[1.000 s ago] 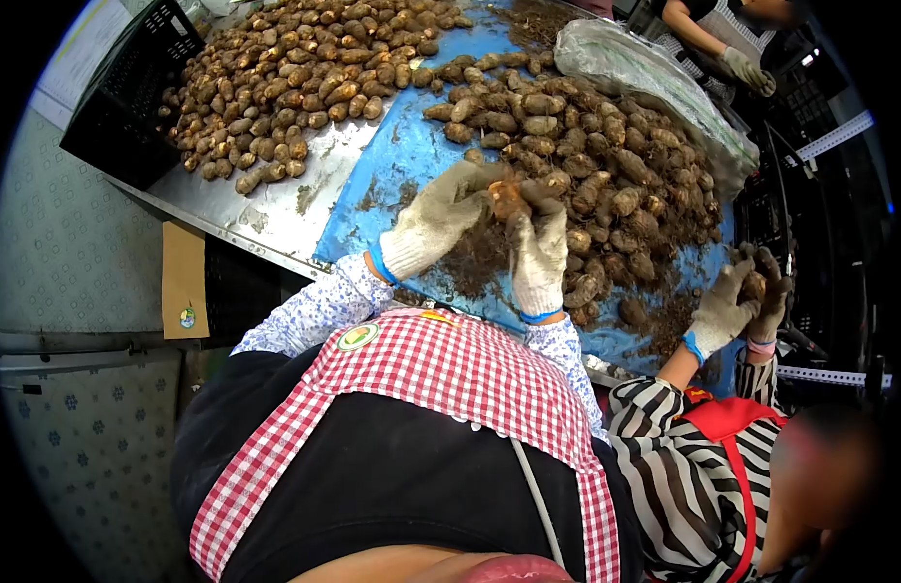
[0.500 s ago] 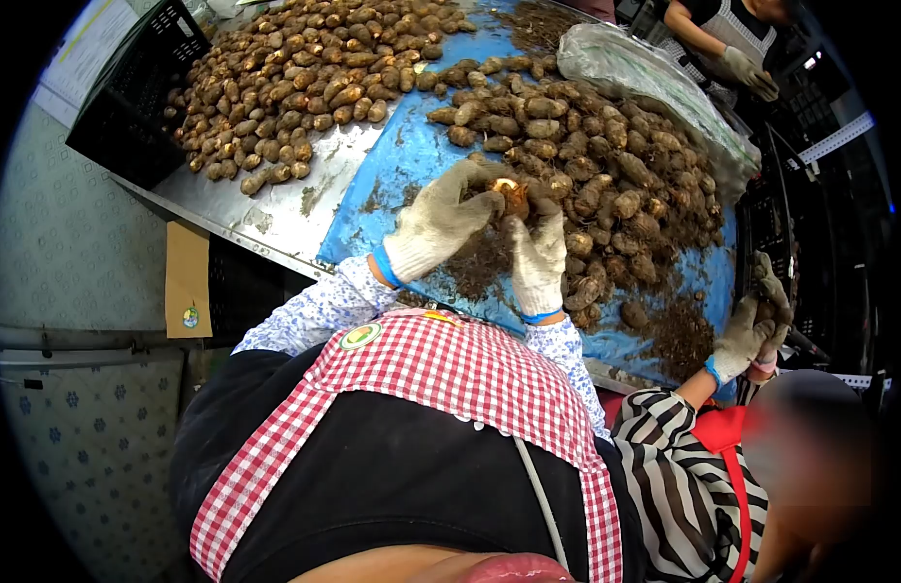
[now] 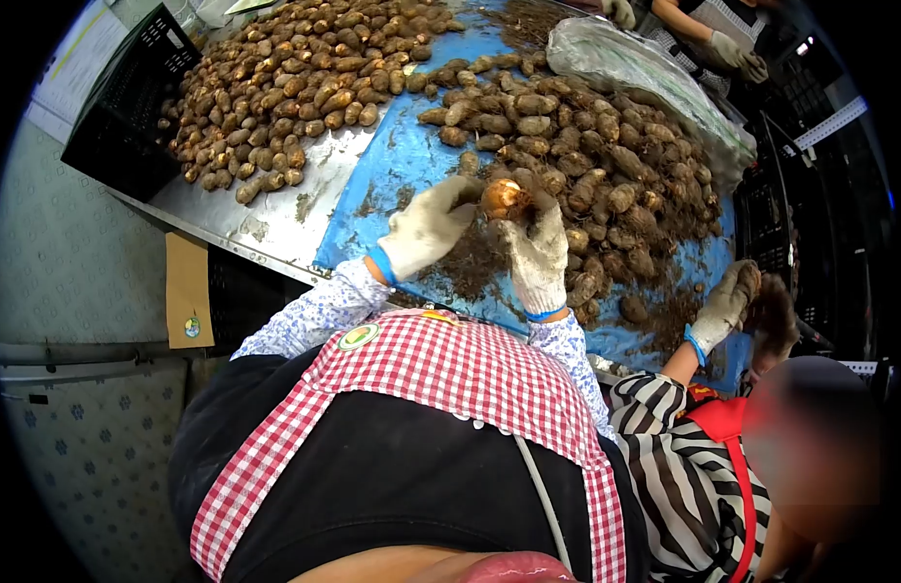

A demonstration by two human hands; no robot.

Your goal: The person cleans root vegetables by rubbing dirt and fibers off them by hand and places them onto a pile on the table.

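- Patterned grey-green flooring (image 3: 67, 262) was seen at the far left, and a piece of brown cardboard (image 3: 186, 282) was set below the edge of the surface (image 3: 319, 175).
- Part of the metal surface was covered by a blue sheet (image 3: 377, 175), on which loose soil and root fibres (image 3: 470, 260) were scattered.
- One tuber (image 3: 505, 198) was held by the right hand (image 3: 541, 238), clamped between thumb and fingers above the blue sheet, with a pale, orange-edged patch turned upward.
- The left hand (image 3: 431, 225) was held just beside the tuber, fingers partly curled; whether anything was gripped by it could not be told, as the fingertips were dark and partly hidden.
- The two hands were kept near each other but apart, both covered by soiled pale gloves with blue cuffs.
- Brown tubers were heaped on the bare metal at the left in one pile (image 3: 295, 83), beside a black crate (image 3: 130, 107).
- Rougher, hairier ones were heaped on the blue sheet in a second pile (image 3: 606, 155), bordered by a crumpled translucent plastic bag (image 3: 615, 58).
- At the right, a co-worker's gloved hand (image 3: 724, 301) was raised near the sheet's edge, below a striped sleeve; another person's gloved hand (image 3: 734, 53) was seen at the top right.
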